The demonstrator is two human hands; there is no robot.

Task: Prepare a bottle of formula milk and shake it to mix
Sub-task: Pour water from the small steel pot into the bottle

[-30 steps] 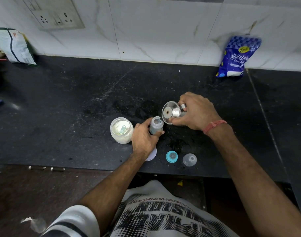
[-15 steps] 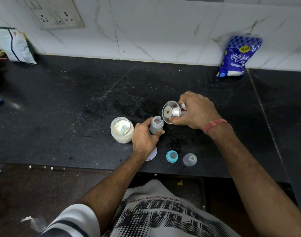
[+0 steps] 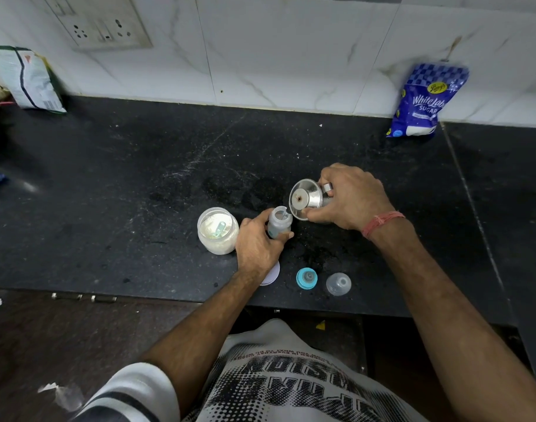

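A small clear baby bottle (image 3: 279,221) stands open on the black counter (image 3: 123,184), and my left hand (image 3: 256,246) grips its body. My right hand (image 3: 348,197) holds a steel cup (image 3: 306,200) tipped on its side, its rim right at the bottle's mouth. An open jar of white formula powder (image 3: 218,230) with a pale green scoop in it stands just left of my left hand. The blue teat ring (image 3: 306,278) and the clear bottle cap (image 3: 338,283) lie near the counter's front edge. A white lid (image 3: 272,274) peeks out from under my left wrist.
A blue bag of sugar (image 3: 425,102) leans on the tiled wall at the back right. A white and green packet (image 3: 26,79) stands at the back left below a socket panel (image 3: 103,22). The counter's front edge runs just below the cap and ring.
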